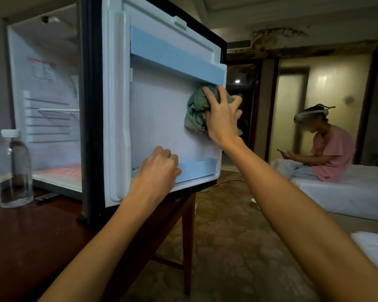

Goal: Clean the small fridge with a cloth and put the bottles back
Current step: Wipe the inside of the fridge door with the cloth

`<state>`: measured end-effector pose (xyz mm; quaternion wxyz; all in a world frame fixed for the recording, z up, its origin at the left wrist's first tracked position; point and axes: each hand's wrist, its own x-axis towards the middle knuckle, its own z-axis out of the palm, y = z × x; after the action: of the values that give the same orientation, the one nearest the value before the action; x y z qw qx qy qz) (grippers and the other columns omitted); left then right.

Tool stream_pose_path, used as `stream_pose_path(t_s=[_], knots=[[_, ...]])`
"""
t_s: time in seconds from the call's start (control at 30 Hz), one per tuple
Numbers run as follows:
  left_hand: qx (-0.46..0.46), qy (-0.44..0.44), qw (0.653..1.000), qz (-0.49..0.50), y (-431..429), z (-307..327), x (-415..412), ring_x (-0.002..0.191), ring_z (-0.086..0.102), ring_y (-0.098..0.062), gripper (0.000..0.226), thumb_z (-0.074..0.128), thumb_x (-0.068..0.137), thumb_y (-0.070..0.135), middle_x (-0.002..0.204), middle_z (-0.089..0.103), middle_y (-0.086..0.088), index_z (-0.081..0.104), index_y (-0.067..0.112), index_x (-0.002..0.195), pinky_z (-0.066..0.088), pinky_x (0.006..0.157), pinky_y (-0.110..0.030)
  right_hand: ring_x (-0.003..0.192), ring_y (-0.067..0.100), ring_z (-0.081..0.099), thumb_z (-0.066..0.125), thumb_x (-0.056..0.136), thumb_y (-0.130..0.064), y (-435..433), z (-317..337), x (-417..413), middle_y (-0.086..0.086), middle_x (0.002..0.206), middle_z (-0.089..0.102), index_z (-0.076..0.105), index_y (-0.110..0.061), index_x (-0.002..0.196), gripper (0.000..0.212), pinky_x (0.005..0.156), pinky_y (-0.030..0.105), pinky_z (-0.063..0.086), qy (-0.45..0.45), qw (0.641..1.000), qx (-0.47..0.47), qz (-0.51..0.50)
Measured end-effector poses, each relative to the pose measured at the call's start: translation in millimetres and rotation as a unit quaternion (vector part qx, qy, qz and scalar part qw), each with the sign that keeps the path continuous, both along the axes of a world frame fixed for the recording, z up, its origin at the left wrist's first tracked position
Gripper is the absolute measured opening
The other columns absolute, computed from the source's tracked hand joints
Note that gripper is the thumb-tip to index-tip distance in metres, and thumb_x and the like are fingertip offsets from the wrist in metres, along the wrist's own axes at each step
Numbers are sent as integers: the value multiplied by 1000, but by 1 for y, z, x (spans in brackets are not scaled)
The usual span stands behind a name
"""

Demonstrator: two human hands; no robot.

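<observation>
The small fridge (52, 131) stands open on a dark wooden table (31, 240). Its door (157, 123) swings toward me, white inside with a blue upper rail and a blue lower rail. My right hand (223, 118) presses a crumpled green cloth (196, 114) against the door's inner panel, just under the upper rail near the door's free edge. My left hand (159, 171) grips the lower blue rail (196, 168) of the door. Two clear water bottles (15, 168) with white caps stand on the table, left of the fridge.
Inside the fridge a wire shelf (59, 111) sits at mid height. A person in a pink shirt (327, 149) sits on a white bed (347, 192) at the right, holding a phone. Patterned carpet (238, 247) lies beyond the table leg. Another bed corner (373, 247) is at the near right.
</observation>
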<state>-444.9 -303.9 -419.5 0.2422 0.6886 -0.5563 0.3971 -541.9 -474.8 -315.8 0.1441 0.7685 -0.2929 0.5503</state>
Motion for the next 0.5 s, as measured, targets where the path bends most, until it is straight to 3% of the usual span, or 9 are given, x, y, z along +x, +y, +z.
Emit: stream_pose_path(t_s=[0.13,0.3,0.4,0.5], knots=[[-13,-19,1000,-3,0,0,3,93,56,-30,20,69,89,21,85,60,-12,68,1,91,45,63,-39,119,45,31,51,96,-10,3,-24,2,8,160,9,24,-40,153,69,86,51,49,38,998,34,26],[-15,-42,999,7,0,-3,3,77,57,-27,19,82,73,14,69,57,-7,66,5,72,44,50,-34,118,44,35,55,91,0,-1,-79,-13,11,153,18,35,-32,150,70,89,51,53,95,993,27,56],[-12,-83,996,18,3,-1,-3,72,54,-27,25,84,68,10,65,52,-7,60,6,64,39,49,-35,116,45,38,51,93,-1,8,-77,-11,11,149,26,44,-27,145,59,91,53,51,82,993,37,79],[-17,-106,993,53,16,-7,-15,74,47,-31,25,79,69,3,72,47,-10,54,7,67,37,58,-41,114,40,40,49,89,2,18,-74,-5,8,145,33,51,-28,138,58,97,51,46,18,990,54,130]])
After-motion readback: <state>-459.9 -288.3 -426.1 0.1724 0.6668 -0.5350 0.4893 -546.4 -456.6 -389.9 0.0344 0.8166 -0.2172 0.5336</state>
